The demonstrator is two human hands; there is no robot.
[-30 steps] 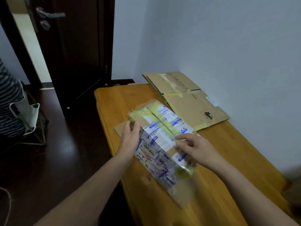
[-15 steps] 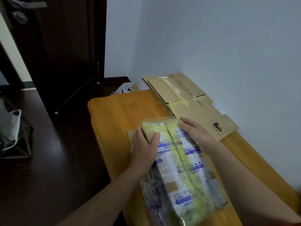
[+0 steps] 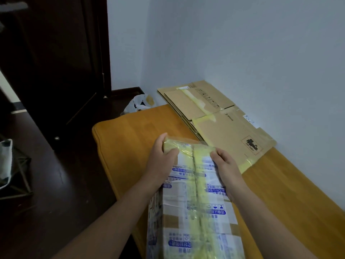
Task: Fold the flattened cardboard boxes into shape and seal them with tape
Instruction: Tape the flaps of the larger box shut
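While my L hand (image 3: 162,162) & R hand (image 3: 225,166) both grip taped box (image 3: 194,202) at far end, slick surface cld let it slip off table (image 3: 127,139) edge.

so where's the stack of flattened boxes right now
Head view: the stack of flattened cardboard boxes lies on the far right of the wooden table, against the white wall, just beyond the taped box.

Near end of taped box (image 3: 194,202) cut off by bottom edge (print too blurred to read). Left hand (image 3: 160,161) fingertips hidden behind its far end. Door handle (image 3: 13,7) cropped, blurry.
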